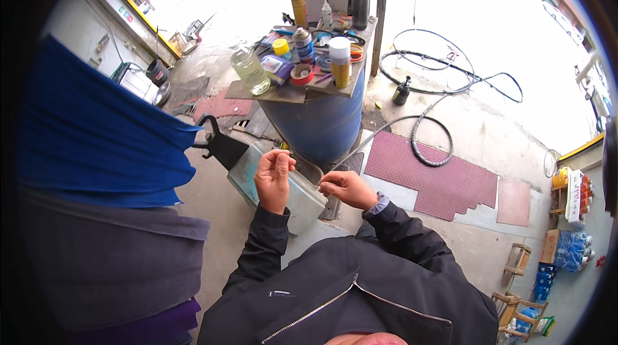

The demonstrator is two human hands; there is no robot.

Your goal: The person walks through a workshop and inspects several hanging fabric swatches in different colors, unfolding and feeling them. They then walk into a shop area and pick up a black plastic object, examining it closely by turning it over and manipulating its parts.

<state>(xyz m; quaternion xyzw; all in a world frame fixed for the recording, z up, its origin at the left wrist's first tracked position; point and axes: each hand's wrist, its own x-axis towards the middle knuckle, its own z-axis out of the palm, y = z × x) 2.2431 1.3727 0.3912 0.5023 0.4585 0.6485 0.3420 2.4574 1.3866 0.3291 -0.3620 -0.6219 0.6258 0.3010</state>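
Observation:
My left hand (273, 181) is raised in front of my chest, its fingers curled in with the thumb pressed against them. Anything between those fingertips is too small to make out. To its right, my right hand (348, 189) is closed in a pinch, with a tiny thin thing perhaps showing at its fingertips. The hands are apart from each other. Beneath them stands a pale green translucent bin (298, 198), partly hidden by my left hand and sleeve. A black plastic piece with a looped handle (225, 146) rests at the bin's left end.
Ahead, a blue drum (315, 126) carries a board with spray cans, a clear jug (250, 69), red tape (301, 74) and a black bottle (359, 9). Blue towels (103, 132) hang at left. A black hose (432, 152) coils over red mats (444, 184). Wooden stools (508, 311) stand at right.

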